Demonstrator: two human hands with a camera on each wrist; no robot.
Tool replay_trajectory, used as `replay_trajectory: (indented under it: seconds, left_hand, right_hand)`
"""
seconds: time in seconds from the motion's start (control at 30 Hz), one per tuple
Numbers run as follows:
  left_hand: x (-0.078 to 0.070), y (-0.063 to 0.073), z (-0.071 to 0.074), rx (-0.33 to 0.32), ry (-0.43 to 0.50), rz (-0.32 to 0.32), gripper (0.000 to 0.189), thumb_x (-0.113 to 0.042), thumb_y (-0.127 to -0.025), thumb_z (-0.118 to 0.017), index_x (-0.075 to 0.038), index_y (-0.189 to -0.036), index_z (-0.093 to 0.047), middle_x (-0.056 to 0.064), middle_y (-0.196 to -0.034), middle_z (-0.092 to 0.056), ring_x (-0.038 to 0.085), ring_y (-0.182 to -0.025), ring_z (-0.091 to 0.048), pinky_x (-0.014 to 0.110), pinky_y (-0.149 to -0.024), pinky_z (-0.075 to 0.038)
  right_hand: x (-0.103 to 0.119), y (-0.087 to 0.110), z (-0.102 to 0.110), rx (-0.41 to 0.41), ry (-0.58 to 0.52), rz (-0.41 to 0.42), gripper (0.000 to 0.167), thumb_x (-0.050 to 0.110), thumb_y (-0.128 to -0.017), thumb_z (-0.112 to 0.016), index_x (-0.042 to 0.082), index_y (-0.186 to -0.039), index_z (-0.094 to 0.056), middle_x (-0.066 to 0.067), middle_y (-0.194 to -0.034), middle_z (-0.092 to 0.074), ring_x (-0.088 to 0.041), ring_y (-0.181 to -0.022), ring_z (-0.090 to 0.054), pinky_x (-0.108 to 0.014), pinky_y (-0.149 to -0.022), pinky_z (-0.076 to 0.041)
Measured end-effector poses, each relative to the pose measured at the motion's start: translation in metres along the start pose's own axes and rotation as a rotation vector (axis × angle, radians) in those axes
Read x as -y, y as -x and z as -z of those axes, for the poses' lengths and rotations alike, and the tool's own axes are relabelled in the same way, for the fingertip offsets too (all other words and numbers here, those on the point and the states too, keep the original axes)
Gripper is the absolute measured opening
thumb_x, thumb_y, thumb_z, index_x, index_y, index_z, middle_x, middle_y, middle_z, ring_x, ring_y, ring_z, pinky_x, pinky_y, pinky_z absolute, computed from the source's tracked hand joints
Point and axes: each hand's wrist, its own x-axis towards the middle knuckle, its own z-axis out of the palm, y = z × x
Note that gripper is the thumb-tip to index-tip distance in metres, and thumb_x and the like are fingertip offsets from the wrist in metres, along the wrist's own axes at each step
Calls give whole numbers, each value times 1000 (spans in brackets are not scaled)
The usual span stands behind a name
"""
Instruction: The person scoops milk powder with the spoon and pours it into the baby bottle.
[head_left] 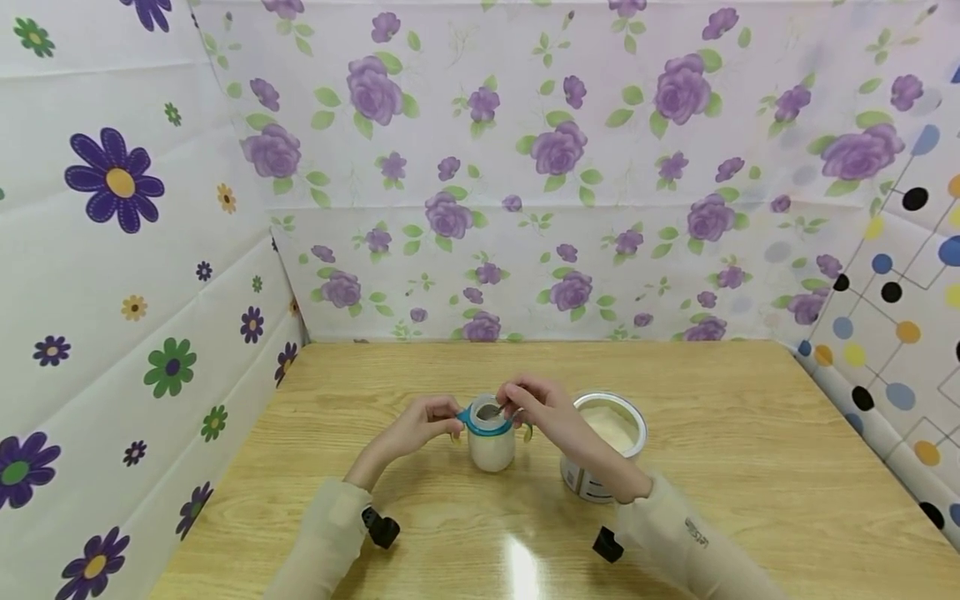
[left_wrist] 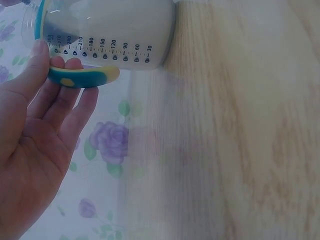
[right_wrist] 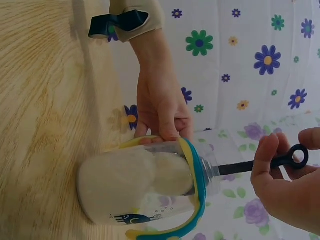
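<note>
A clear baby bottle (head_left: 491, 454) with pale, milky contents stands upright on the table, its blue-and-yellow handle ring around the neck. My left hand (head_left: 423, 423) pinches one of its handles (left_wrist: 82, 77) between thumb and fingers. Printed measuring marks run down the bottle's side in the left wrist view. Over the uncapped mouth, my right hand (head_left: 551, 417) pinches a dark spoon (right_wrist: 237, 168) by its handle, which ends in a ring. The spoon's lower part reaches down through the mouth into the bottle. Its bowl is hard to make out against the pale contents.
Just right of the bottle stands an open can (head_left: 577, 481) of cream-coloured powder (head_left: 611, 429), partly hidden behind my right wrist. The wooden table (head_left: 420, 542) meets flower-printed sheets (head_left: 517, 250) at the back and left, and a dotted sheet at the right.
</note>
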Motion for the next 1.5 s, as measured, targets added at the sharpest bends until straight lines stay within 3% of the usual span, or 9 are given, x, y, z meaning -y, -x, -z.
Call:
replay_trajectory:
  seconds: [0.17,0.33,0.5,0.87,1.13,1.3,1.5]
  left_hand:
    - [-1,-1,1,-2,-3,-7,15,-12,-96,-59,1,-102,-64,33,-95,-65,23,-79,-67,52,-75,-55]
    - [-2,0,3,-3,-2,6,17,-15,-96,-60,0,-103,-64,33,-96,-65,17,-80,-67,54,-76,-54]
    - [-3,1,4,-5,-9,37,16,-15,-96,-60,-2,-103,-65,27,-97,-67,23,-82,-67,56,-78,-53]
    - [-5,-1,2,-22,-49,40,14,-10,-95,-60,0,-104,-65,25,-96,-69,34,-84,-66,50,-77,-55]
    - [-7,1,-1,-11,-48,53,14,-12,-96,-59,-1,-103,-64,24,-96,-68,40,-86,-65,50,-79,-55]
    - [-6,1,-2,-8,-49,45,13,-12,-97,-59,-2,-103,-63,22,-95,-68,36,-85,-65,53,-79,-53]
    - [-4,2,-2,-8,-37,46,12,-15,-96,-59,-6,-103,-63,20,-96,-68,22,-83,-66,54,-78,-53]
  right_hand:
    - [-1,3,4,-23,-20,60,40,28,-106,-37,-6,-117,-54,-19,-99,-53,-12,-77,-49,-27,-63,-47]
    - [-4,4,10,-73,-111,47,36,22,-106,-30,-5,-117,-50,-8,-93,-49,-11,-73,-44,-24,-60,-42]
    - [-2,4,15,-138,-247,57,33,22,-106,-28,-4,-110,-48,-4,-90,-49,-10,-69,-43,-21,-59,-42]
    - [-2,7,19,-193,-354,135,31,29,-108,-31,9,-96,-51,1,-88,-54,-7,-67,-46,-17,-57,-43]
    - [-6,7,21,-336,-402,135,35,31,-106,-39,8,-86,-57,0,-85,-59,-4,-62,-47,-13,-52,-40]
    - [-7,7,22,-399,-429,151,38,28,-106,-38,9,-83,-61,0,-83,-62,-3,-58,-47,-12,-47,-39]
    - [-8,10,24,-422,-442,168,38,28,-106,-38,8,-82,-59,0,-83,-61,-2,-56,-47,-12,-46,-40]
